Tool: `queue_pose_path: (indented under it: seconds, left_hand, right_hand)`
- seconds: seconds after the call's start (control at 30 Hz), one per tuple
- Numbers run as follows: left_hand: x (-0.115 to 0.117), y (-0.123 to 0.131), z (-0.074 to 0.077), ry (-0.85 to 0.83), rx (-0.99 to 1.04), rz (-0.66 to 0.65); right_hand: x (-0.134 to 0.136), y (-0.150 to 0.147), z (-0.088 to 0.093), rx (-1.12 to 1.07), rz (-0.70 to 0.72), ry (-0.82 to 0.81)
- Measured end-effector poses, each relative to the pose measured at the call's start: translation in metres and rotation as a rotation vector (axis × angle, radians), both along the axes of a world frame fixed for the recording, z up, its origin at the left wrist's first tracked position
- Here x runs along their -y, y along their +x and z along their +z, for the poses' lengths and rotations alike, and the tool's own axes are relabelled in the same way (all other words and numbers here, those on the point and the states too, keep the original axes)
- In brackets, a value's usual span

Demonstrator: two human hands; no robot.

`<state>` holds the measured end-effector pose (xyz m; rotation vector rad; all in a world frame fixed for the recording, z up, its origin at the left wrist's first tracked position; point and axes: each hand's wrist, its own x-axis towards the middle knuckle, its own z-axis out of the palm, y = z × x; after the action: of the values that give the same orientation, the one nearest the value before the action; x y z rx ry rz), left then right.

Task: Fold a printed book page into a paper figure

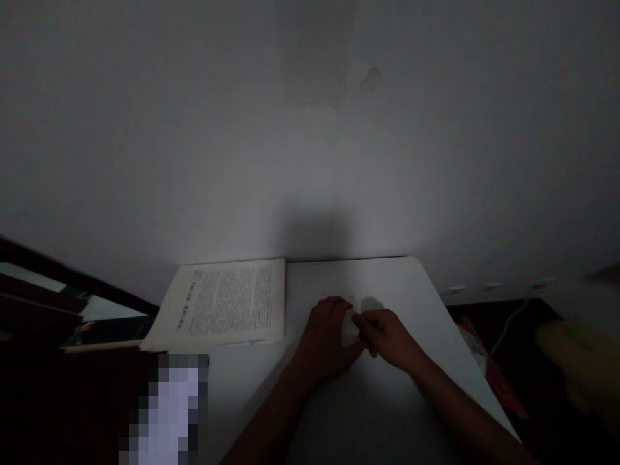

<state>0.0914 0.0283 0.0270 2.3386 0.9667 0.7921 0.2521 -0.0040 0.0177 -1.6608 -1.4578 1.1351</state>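
A small pale sheet that looks like paper lies on the white table, between my two hands. My left hand rests over its left side, with the fingers curved at the far edge and the thumb at the near edge. At the sheet's right edge, my right hand is closed in a pinch, thumb and forefinger pressed together on it. My fingers cover much of the sheet, and the dim light hides its details.
The white table stands against a grey wall. Printed pages lie at its far left. A blurred-out bright patch is at the near left. Beyond the right edge are a red bag and a cable.
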Motion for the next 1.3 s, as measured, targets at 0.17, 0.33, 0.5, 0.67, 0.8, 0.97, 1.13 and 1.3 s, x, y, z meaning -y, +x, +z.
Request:
queue_pose_path:
  seconds: [0.17,0.33,0.5,0.67,0.8,0.97,1.13,1.3]
  left_hand:
    - [0.017,-0.018,-0.007,0.030,-0.044,0.016]
    - [0.021,-0.035,-0.023,0.022,-0.046,0.019]
    - [0.018,-0.041,-0.024,-0.056,-0.003,-0.010]
    - [0.017,-0.042,-0.019,-0.077,0.034,-0.049]
    - [0.019,-0.043,-0.016,-0.121,0.046,-0.063]
    - [0.020,-0.046,-0.016,-0.124,0.078,-0.079]
    - [0.020,-0.045,-0.023,-0.082,0.089,-0.073]
    - [0.018,-0.047,-0.023,-0.009,0.082,-0.013]
  right_hand:
    - [0.005,0.000,0.005,0.011,0.079,-0.098]
    - [0.004,0.011,0.014,0.140,0.146,-0.131]
    - [0.004,0.018,0.026,0.377,0.204,0.285]
    - [0.011,0.014,0.010,0.428,0.358,0.461]
    - [0.014,0.012,-0.003,0.437,0.369,0.495]
    - [0.011,0.014,-0.005,0.411,0.384,0.505]
    - [0.010,0.013,-0.005,0.426,0.380,0.505]
    - [0.010,0.012,-0.007,0.429,0.368,0.533]
